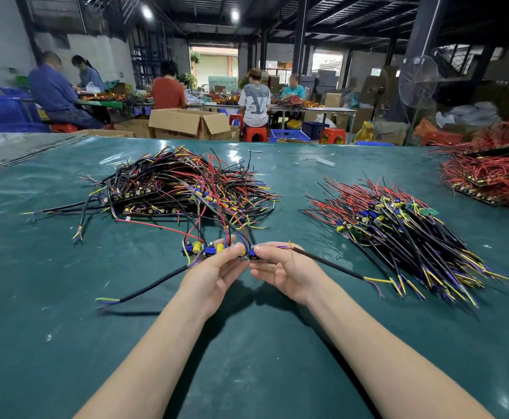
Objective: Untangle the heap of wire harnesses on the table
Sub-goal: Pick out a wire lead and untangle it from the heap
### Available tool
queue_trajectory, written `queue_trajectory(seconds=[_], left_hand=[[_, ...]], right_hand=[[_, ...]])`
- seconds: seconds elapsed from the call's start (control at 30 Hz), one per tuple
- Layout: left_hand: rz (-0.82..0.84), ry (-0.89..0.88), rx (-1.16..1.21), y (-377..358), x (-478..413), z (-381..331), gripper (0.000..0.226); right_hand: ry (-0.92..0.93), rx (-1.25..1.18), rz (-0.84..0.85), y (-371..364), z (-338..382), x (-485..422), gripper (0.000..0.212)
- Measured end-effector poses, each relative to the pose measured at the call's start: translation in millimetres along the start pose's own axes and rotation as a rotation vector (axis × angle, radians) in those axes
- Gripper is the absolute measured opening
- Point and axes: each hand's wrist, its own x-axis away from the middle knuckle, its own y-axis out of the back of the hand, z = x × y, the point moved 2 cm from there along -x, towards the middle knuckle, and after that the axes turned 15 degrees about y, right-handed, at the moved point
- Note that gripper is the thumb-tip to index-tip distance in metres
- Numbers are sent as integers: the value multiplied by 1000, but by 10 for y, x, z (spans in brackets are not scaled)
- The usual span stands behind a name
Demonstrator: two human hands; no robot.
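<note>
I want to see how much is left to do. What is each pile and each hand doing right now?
Left hand: pinches the held harnesses.
Right hand: pinches them too.
Held harnesses: up off the table, wires trailing into the heap.
Left heap: tangled.
Middle pile: wires lying mostly one way.
Red pile: heaped, far right.
Cardboard box: flaps open.

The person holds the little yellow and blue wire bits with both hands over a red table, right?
Not quite: the head view shows the table is dark green, not red. The left hand and right hand do both hold the little yellow and blue wire bits over it.
</note>
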Motion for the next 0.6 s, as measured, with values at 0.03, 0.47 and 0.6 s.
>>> queue_trajectory(seconds=[0.03,0.47,0.6], left_hand=[[13,14,8,6,0,-7,16],[28,45,227,18,-23,-126,37],[-167,-75,248,138,-61,-194,21]], right_hand=[[14,-20,18,4,9,1,17],[149,-273,7,-18,71,-3,25],[288,77,-239,153,45,-45,19]])
